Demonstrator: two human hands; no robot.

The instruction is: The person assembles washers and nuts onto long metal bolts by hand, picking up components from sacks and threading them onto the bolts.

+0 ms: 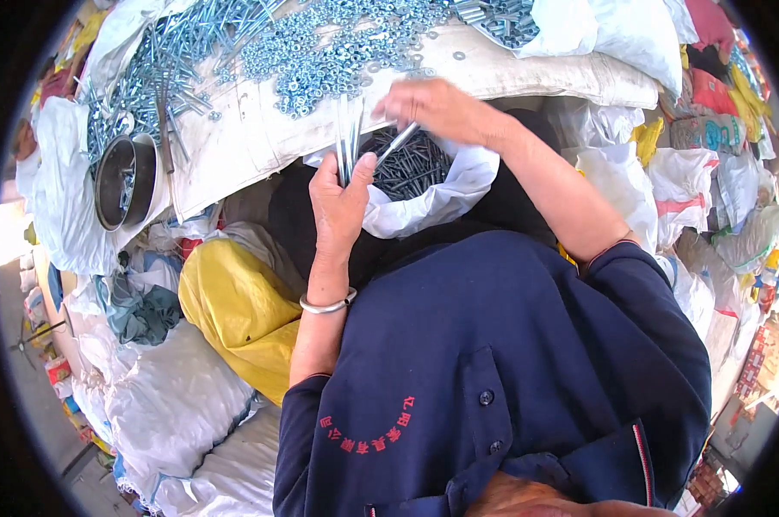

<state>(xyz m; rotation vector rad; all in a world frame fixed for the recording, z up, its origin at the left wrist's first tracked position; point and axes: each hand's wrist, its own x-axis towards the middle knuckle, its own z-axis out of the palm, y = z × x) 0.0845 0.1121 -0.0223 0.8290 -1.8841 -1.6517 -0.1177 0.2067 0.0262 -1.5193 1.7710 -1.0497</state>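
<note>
My left hand (339, 202) is closed around several slim silver metal rods (344, 142), which stand up from between thumb and fingers. Another silver rod (400, 142) slants from near the left thumb toward my right hand; which hand bears it I cannot tell. The right hand (437, 108) is raised at the front edge of the work surface, its fingers smeared by motion. Below and between both hands sits a white sack (432, 211) with its mouth folded open, full of dark screw-like pieces (411, 168).
On the cloth-covered surface (234, 146) lie heaped nuts and washers (320, 65), long silver bolts (178, 52) and short metal sleeves (505, 26). A round metal pan (105, 185) stands at its left edge. Yellow (234, 302) and white sacks (165, 388) crowd around me.
</note>
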